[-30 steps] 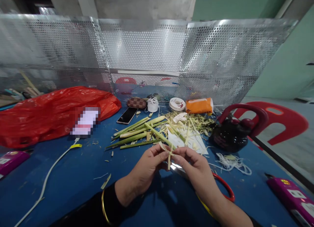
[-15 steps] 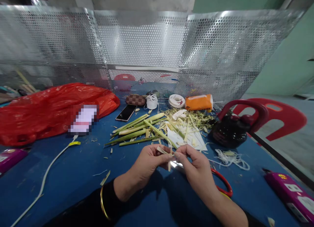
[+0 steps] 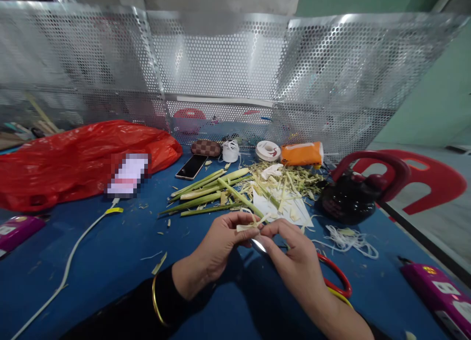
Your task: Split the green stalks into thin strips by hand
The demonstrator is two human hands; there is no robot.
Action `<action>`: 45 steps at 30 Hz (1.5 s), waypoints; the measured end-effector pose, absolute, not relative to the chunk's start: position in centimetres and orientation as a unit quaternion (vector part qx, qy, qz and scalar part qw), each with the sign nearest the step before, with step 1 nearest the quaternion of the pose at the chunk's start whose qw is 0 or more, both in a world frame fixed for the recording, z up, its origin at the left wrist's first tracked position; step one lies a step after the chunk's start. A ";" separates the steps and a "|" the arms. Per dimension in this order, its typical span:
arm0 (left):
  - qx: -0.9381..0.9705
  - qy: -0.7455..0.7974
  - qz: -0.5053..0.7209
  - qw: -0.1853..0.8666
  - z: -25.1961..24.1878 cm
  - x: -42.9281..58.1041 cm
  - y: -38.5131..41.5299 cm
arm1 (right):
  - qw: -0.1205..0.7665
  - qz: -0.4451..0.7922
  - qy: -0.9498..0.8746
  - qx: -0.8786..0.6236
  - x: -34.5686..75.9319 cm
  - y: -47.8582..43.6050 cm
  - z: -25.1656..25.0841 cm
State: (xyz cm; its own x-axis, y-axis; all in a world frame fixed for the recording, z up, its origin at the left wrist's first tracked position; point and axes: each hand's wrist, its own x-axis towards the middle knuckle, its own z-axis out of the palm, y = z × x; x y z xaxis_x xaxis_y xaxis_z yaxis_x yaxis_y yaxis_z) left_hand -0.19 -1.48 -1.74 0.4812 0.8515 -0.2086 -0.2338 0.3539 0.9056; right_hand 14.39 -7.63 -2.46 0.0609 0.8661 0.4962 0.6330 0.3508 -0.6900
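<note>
My left hand [image 3: 213,244] pinches a pale, folded strip of plant stalk [image 3: 247,227] between thumb and fingers. Against it, the closed fingertips of my right hand [image 3: 292,247] meet the strip's other end. Below the right fingers a shiny metal blade [image 3: 259,246] shows. Red-handled scissors [image 3: 338,276] stick out past my right wrist; the hand hides their middle, so whether it touches them I cannot tell. Just beyond both hands, several green stalks [image 3: 200,195] lie in a loose bundle, beside a white sheet of paper [image 3: 303,213] strewn with peelings.
At right stand a black pot with a red handle [image 3: 348,202], tangled white string [image 3: 351,242] and a purple box [image 3: 434,291]. A red plastic bag [image 3: 84,158], phone [image 3: 191,167], white cable [image 3: 71,256] and ribbon roll [image 3: 268,150] lie about. Perforated metal panels [image 3: 221,60] close the back.
The strip's narrow end, which hung down between my hands, now points up and right. More of the blade's tip shows under my right fingers. The view has shifted slightly.
</note>
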 end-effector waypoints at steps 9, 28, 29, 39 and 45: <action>0.429 0.382 0.367 0.732 -1.8 -0.1 -1.6 | 0.460 0.125 -0.679 -0.558 14.3 -7.5 -2.8; 0.429 0.330 0.308 0.783 -1.6 -0.5 -1.5 | 0.468 0.152 -0.645 -0.585 15.4 -6.9 -1.9; 0.429 0.331 0.304 0.784 -1.7 -0.5 -1.5 | 0.468 0.143 -0.650 -0.582 15.3 -7.0 -1.9; 0.391 0.347 0.305 0.796 -2.2 -0.4 -1.4 | 0.436 0.065 -0.694 -0.569 15.3 -7.3 -1.9; 0.380 0.329 0.292 0.813 -2.6 -0.5 -1.3 | 0.436 0.076 -0.685 -0.579 15.3 -7.2 -1.9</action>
State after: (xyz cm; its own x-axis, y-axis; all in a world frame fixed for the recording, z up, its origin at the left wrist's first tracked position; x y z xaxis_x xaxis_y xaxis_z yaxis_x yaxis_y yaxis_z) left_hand -0.52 -1.28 -2.55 0.6123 0.7260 -0.3130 -0.2255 0.5398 0.8110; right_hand 15.28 -7.22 -1.94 0.0503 0.8594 0.5089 0.7260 0.3184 -0.6096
